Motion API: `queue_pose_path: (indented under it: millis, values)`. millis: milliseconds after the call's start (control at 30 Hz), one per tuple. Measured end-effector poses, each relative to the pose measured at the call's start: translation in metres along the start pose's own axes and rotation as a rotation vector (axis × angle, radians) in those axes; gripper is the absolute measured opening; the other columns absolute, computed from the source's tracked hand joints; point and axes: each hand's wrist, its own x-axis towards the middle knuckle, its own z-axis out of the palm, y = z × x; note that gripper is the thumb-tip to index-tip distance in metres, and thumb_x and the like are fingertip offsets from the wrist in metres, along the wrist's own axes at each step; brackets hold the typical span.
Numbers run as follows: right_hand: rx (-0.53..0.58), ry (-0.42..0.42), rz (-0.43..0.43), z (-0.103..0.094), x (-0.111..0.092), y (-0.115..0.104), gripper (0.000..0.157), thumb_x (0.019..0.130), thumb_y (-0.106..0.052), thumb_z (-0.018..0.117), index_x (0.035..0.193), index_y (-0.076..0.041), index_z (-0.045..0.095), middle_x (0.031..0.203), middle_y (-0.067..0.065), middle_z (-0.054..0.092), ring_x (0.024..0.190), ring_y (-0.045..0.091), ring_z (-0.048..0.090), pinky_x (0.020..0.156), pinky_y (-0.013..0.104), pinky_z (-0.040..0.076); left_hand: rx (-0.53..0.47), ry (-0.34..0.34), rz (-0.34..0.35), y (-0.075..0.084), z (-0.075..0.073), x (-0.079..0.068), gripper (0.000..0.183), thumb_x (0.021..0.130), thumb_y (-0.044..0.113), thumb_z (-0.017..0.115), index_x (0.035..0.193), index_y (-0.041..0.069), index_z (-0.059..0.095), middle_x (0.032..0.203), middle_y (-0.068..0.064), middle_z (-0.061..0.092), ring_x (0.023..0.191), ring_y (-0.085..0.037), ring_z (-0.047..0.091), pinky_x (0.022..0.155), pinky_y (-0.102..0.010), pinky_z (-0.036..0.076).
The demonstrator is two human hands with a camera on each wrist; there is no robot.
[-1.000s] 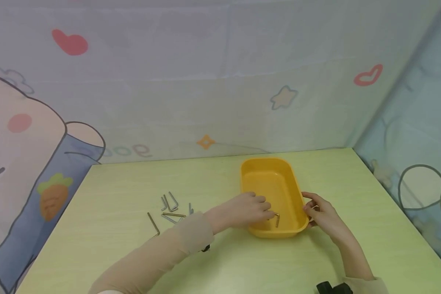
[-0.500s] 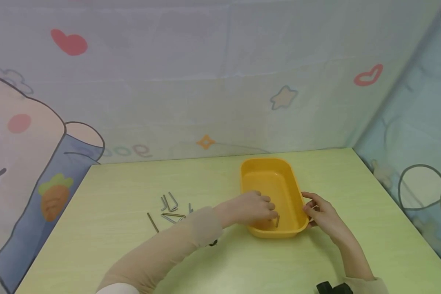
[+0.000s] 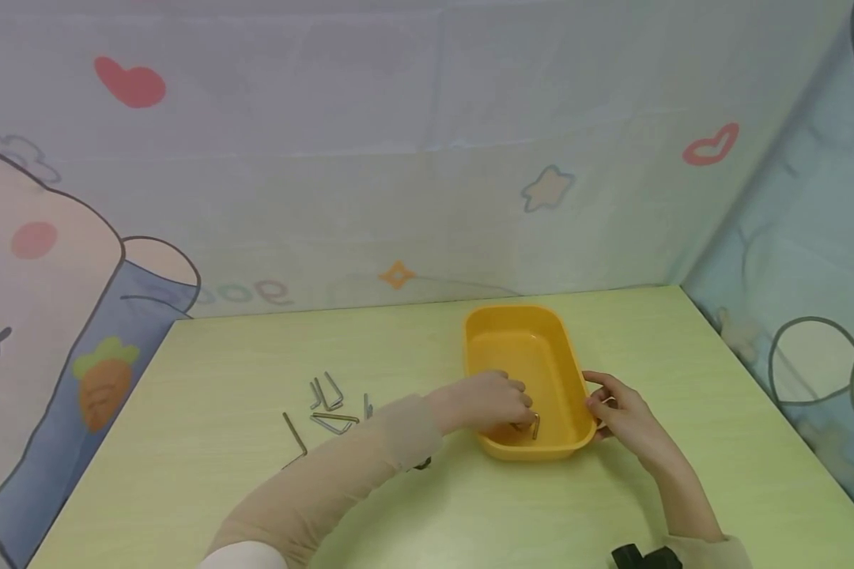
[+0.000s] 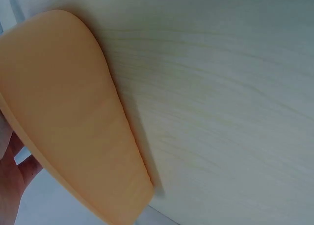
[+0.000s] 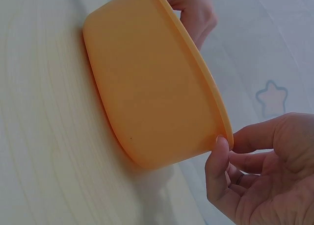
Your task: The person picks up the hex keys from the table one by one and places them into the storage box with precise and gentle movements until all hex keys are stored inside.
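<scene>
My left hand (image 3: 489, 401) reaches over the near left side of a yellow plastic bin (image 3: 541, 348), its fingers curled down inside. Its fingertips are hidden, and I cannot tell whether they hold anything. Right beside them, an L-shaped hex key (image 3: 536, 427) lies on the bin's floor. My right hand (image 3: 628, 417) pinches the bin's right rim; in the right wrist view the thumb (image 5: 217, 161) presses the outer wall under the lip. The left wrist view shows mostly the bin's outer wall (image 4: 68, 102).
Several silver and brassy hex keys (image 3: 334, 417) lie loosely grouped on the light wooden table (image 3: 413, 340), left of the bin. A brassy one (image 3: 295, 433) lies nearest the left sleeve, which partly covers it. A patterned cloth (image 3: 370, 158) hangs behind the table.
My left hand has moved slightly right and deeper into the bin. The left forearm has shifted right, showing more of the brassy hex key. My right hand stays on the rim.
</scene>
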Motion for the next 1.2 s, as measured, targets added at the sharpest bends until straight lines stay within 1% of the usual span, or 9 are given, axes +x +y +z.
queue_pose_path:
  millis: [133, 267, 600, 733, 933, 1000, 1100, 1167, 1200]
  values:
    - [0.003, -0.004, -0.002, 0.001, 0.000, 0.000, 0.048, 0.099, -0.008, 0.046, 0.143, 0.005, 0.033, 0.098, 0.013, 0.047, 0.074, 0.011, 0.050, 0.060, 0.025, 0.054, -0.042, -0.022, 0.003, -0.002, 0.001, 0.004, 0.021, 0.096, 0.013, 0.053, 0.090, 0.030, 0.063, 0.087, 0.014, 0.059, 0.081, -0.005, 0.046, 0.065, -0.020, 0.029]
    - [0.006, -0.006, -0.003, 0.002, 0.000, 0.000, 0.048, 0.099, -0.008, 0.046, 0.143, 0.005, 0.032, 0.098, 0.013, 0.046, 0.075, 0.011, 0.050, 0.060, 0.025, 0.054, -0.053, -0.038, 0.006, -0.004, 0.002, 0.008, 0.021, 0.095, 0.012, 0.051, 0.089, 0.029, 0.063, 0.084, 0.013, 0.056, 0.079, -0.006, 0.045, 0.065, -0.020, 0.029]
    - [0.009, -0.011, -0.004, 0.002, 0.000, -0.001, 0.048, 0.099, -0.008, 0.045, 0.144, 0.005, 0.032, 0.098, 0.013, 0.047, 0.075, 0.012, 0.050, 0.060, 0.026, 0.054, -0.047, -0.028, 0.012, -0.007, 0.006, 0.010, 0.021, 0.095, 0.011, 0.052, 0.089, 0.027, 0.064, 0.084, 0.012, 0.058, 0.079, -0.006, 0.047, 0.064, -0.019, 0.032]
    - [0.002, -0.010, -0.001, 0.002, 0.001, 0.000, 0.048, 0.099, -0.008, 0.045, 0.144, 0.005, 0.031, 0.099, 0.013, 0.046, 0.075, 0.012, 0.050, 0.061, 0.026, 0.054, -0.068, -0.032, 0.003, -0.006, 0.006, 0.010, 0.020, 0.094, 0.011, 0.053, 0.084, 0.025, 0.063, 0.082, 0.012, 0.055, 0.078, -0.006, 0.047, 0.065, -0.018, 0.034]
    - [-0.005, -0.011, 0.001, 0.001, 0.001, 0.000, 0.048, 0.099, -0.009, 0.045, 0.144, 0.004, 0.031, 0.099, 0.013, 0.046, 0.076, 0.012, 0.050, 0.061, 0.026, 0.054, -0.169, -0.036, -0.031, -0.008, 0.007, 0.008, 0.022, 0.091, 0.008, 0.056, 0.074, 0.023, 0.057, 0.077, 0.013, 0.050, 0.075, -0.006, 0.043, 0.067, -0.019, 0.034]
    - [-0.003, -0.011, 0.001, 0.001, 0.001, 0.000, 0.048, 0.099, -0.009, 0.046, 0.144, 0.004, 0.032, 0.099, 0.013, 0.046, 0.076, 0.011, 0.050, 0.061, 0.026, 0.054, -0.224, -0.029, -0.050, -0.009, 0.006, 0.008, 0.024, 0.095, 0.015, 0.054, 0.072, 0.022, 0.053, 0.075, 0.011, 0.048, 0.072, -0.006, 0.042, 0.066, -0.020, 0.033]
    - [0.000, -0.007, 0.001, 0.000, 0.001, 0.000, 0.048, 0.099, -0.009, 0.046, 0.144, 0.004, 0.032, 0.099, 0.013, 0.046, 0.076, 0.011, 0.050, 0.061, 0.026, 0.054, -0.295, -0.017, -0.084, -0.011, 0.005, 0.006, 0.025, 0.097, 0.022, 0.052, 0.073, 0.021, 0.051, 0.075, 0.010, 0.047, 0.069, -0.006, 0.040, 0.063, -0.020, 0.031]
    - [0.001, -0.004, 0.002, 0.000, 0.001, 0.000, 0.048, 0.099, -0.008, 0.046, 0.143, 0.004, 0.032, 0.099, 0.013, 0.046, 0.076, 0.011, 0.050, 0.061, 0.026, 0.054, -0.311, -0.011, -0.101, -0.012, 0.003, 0.005, 0.024, 0.098, 0.025, 0.050, 0.075, 0.020, 0.053, 0.076, 0.009, 0.048, 0.068, -0.007, 0.040, 0.062, -0.020, 0.032]
    - [0.002, -0.003, 0.003, 0.000, 0.001, 0.000, 0.048, 0.099, -0.008, 0.047, 0.143, 0.004, 0.032, 0.099, 0.013, 0.046, 0.076, 0.011, 0.050, 0.061, 0.026, 0.054, -0.308, -0.010, -0.105, -0.013, 0.002, 0.004, 0.021, 0.097, 0.023, 0.051, 0.078, 0.020, 0.056, 0.077, 0.009, 0.050, 0.069, -0.007, 0.042, 0.062, -0.020, 0.033]
